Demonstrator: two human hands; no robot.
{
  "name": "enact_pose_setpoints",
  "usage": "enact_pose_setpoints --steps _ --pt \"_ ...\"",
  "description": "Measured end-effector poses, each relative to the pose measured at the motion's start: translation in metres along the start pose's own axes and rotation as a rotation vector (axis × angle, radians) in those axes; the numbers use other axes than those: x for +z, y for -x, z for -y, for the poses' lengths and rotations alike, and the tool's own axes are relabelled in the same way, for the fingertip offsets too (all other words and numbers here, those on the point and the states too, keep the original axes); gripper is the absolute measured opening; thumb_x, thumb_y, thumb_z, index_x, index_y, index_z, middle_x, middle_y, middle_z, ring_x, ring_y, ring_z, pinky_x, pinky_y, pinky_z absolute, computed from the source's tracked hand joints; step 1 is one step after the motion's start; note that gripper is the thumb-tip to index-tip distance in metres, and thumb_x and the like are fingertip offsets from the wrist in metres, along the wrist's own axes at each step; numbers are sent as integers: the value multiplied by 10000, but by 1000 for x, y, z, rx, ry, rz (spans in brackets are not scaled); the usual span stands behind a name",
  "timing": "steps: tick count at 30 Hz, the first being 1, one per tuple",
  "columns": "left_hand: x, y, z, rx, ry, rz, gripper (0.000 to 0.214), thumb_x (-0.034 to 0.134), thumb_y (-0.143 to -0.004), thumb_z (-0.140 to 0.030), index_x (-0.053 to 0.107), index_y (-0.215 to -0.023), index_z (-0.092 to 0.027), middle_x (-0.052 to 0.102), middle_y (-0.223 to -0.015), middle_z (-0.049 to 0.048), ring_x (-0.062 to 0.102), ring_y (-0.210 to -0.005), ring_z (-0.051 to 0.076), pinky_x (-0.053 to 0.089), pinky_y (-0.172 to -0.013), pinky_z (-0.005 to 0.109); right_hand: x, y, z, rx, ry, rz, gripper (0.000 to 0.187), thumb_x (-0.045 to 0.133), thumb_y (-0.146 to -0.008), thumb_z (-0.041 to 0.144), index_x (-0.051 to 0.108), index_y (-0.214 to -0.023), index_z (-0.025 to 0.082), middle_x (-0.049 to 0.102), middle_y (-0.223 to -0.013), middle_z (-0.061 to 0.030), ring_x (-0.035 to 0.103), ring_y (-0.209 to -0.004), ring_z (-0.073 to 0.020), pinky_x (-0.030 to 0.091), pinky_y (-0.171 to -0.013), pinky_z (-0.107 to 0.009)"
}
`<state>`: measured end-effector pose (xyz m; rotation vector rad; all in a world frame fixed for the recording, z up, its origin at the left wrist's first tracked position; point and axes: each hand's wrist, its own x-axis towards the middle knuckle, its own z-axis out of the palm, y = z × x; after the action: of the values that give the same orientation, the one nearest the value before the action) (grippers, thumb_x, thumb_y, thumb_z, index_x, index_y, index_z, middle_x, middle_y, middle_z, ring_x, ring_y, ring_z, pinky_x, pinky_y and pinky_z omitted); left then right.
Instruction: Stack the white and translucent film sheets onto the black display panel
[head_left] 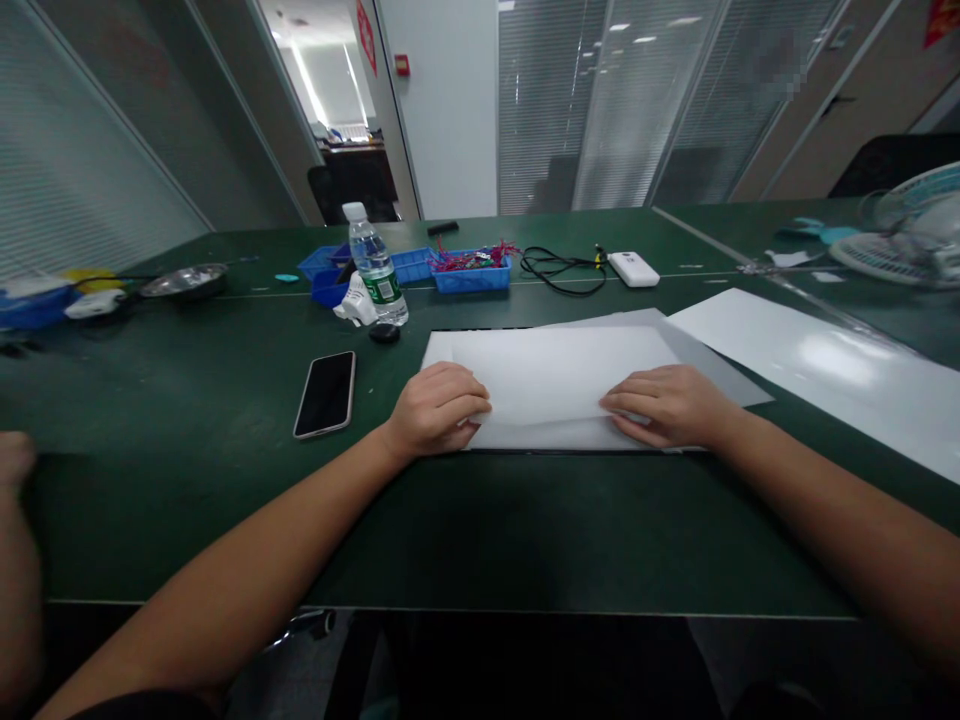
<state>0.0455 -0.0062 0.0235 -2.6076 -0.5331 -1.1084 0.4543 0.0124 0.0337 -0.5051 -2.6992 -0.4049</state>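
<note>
A thin white sheet [547, 370] lies in front of me, its near edge lifted slightly in a fold. My left hand [441, 408] pinches this sheet at the near left, fingers closed. At the near right, my right hand [664, 405] has its fingers and thumb closed on the same edge. Beneath it shows a flat white panel [555, 438] with a thin dark border along the near and far sides. Another pale sheet [724, 378] sticks out behind my right hand. The fingertips are partly hidden by the hands and the sheet.
Left of the sheet lie a phone [325, 395] and a water bottle [379, 268]. Behind are a blue tray [472, 283] of wired parts, a black cable [564, 270] and a white power bank [634, 269]. A glossy sheet [817, 365] and fan [907, 235] are right. Another person's arm [19, 570] shows left.
</note>
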Motion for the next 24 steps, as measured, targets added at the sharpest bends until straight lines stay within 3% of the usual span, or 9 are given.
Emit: enact_pose_setpoints --steps 3,7,12,15,18,24 --pt "0 2 2 -131 45 -141 133 613 -861 -160 604 -793 -274 751 -769 4 744 -760 196 643 -825 399 -2 7 -8 58 -123 37 221 632 -1058 346 808 -1122 229 837 -1024 -82 782 -842 -242 594 -728 -378" --pt "0 7 10 -279 100 -241 167 573 -784 -113 545 -732 -269 660 -686 7 684 -703 199 595 -732 378 -1 23 -26 262 -357 16 298 616 -1058 463 802 -1173 260 840 -1117 -79 796 -951 -272 636 -836 -427" --pt "1 13 22 -419 185 -215 155 529 -749 -109 546 -705 -257 655 -674 4 650 -649 177 552 -683 338 5 47 -53 642 -271 -30 342 582 -1065 520 811 -1096 269 843 -1157 -86 792 -1063 -330 619 -970 -514" --pt "0 15 26 -400 179 -183 161 512 -734 -101 554 -701 -253 646 -668 -1 630 -629 169 511 -649 319 11 58 -68 834 -131 9 345 584 -1057 520 812 -1104 264 823 -1250 -108 768 -1153 -361 606 -1011 -544" --pt "-2 15 28 -355 143 -127 161 505 -715 -102 554 -699 -255 627 -663 0 601 -613 172 473 -622 320 17 64 -77 913 -48 31 366 582 -1064 485 803 -1193 224 770 -1383 -164 705 -1289 -391 544 -1127 -581" --pt "-6 16 32 -368 143 -69 145 509 -695 -122 552 -701 -261 618 -657 4 596 -611 186 473 -623 330 27 66 -83 1046 -18 105 466 637 -1028 514 793 -1288 160 767 -1322 -242 729 -1159 -422 593 -988 -582"
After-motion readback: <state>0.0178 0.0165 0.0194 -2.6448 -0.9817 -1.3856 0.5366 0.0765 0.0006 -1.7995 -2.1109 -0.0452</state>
